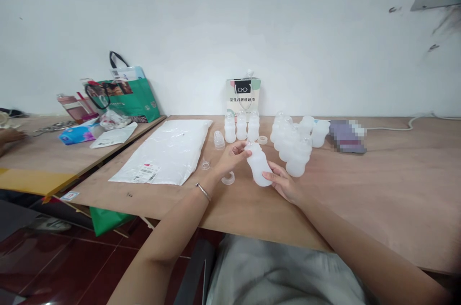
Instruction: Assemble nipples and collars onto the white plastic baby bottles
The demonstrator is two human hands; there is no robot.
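Above the tabletop, between both hands, a white translucent baby bottle (260,166) is tilted with its neck to the upper left. My left hand (232,157) has its fingers at the neck, where a small clear teat seems to poke up. Around the lower end, my right hand (283,181) grips the body. On the table near my left hand lie a white ring (228,178), a clear teat (205,164) and a clear cap (218,140). Another ring (262,140) sits just behind the held bottle.
Several capped bottles (242,126) stand in a row before a paper bag (243,98). More bottles (297,151) cluster at right, beside a blurred purple item (347,137). A white mailing bag (169,151) lies left. Another person's hand (12,136) rests on the neighbouring table.
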